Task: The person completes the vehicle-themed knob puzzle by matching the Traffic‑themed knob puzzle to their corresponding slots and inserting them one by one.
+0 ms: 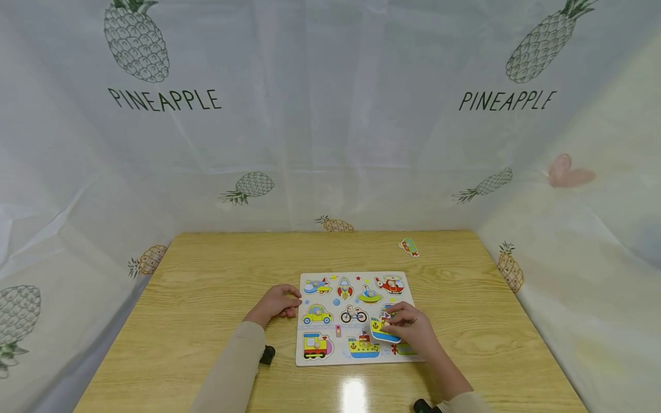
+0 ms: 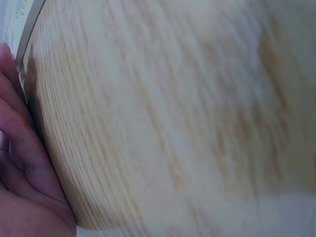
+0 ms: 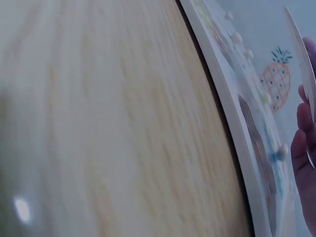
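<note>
A wooden peg puzzle board with vehicle pictures lies flat on the table. My right hand pinches a ship puzzle piece, yellow and blue with an anchor, and holds it tilted above the board's right part. In the right wrist view the held piece shows edge-on. Left of it, the board has a matching ship picture without a knob. My left hand rests at the board's left edge, fingers loosely bent and touching it; the left wrist view shows those fingers beside the edge.
A loose red-and-green vehicle piece lies near the table's back right. Knobbed pieces such as a car, a train and a bicycle sit in the board. A pineapple-print curtain hangs behind the wooden table.
</note>
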Action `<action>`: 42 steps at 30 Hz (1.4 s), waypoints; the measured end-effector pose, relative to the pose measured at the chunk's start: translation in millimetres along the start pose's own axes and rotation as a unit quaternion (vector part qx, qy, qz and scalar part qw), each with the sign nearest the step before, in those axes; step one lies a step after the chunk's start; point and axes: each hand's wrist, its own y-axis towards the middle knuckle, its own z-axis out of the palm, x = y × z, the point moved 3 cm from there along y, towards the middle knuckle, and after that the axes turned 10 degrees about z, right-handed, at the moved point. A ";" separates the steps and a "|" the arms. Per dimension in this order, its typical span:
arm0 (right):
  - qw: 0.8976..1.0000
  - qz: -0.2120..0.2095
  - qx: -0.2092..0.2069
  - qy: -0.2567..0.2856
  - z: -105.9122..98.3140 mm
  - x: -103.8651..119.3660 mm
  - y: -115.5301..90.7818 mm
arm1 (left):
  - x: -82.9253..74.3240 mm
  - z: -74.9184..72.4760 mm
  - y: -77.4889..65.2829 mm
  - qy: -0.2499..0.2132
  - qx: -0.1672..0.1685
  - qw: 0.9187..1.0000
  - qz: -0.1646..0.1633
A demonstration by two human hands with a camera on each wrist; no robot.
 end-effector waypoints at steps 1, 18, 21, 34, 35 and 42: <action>1.000 -0.007 0.002 0.001 3.3 -0.5 -0.9 | -0.5 0.1 -0.3 0.001 0.000 1.000 -0.001; 1.000 0.003 0.026 0.003 44.8 1.0 -8.4 | 1.3 -1.2 -0.1 -0.015 0.001 1.000 -0.003; 0.999 0.015 0.027 -0.009 49.7 0.1 -7.9 | 2.6 -1.6 0.7 -0.015 0.001 1.000 -0.004; 0.993 0.001 0.006 -0.116 56.8 -5.2 -5.9 | 6.3 -2.0 4.5 -0.015 0.006 1.000 0.001; 0.993 0.000 0.005 -0.121 56.8 -5.3 -5.8 | 6.2 -2.1 4.6 -0.015 0.006 1.000 0.001; 0.992 0.001 0.005 -0.124 56.2 -4.7 -6.8 | 4.5 -1.4 3.8 -0.011 0.004 1.000 -0.002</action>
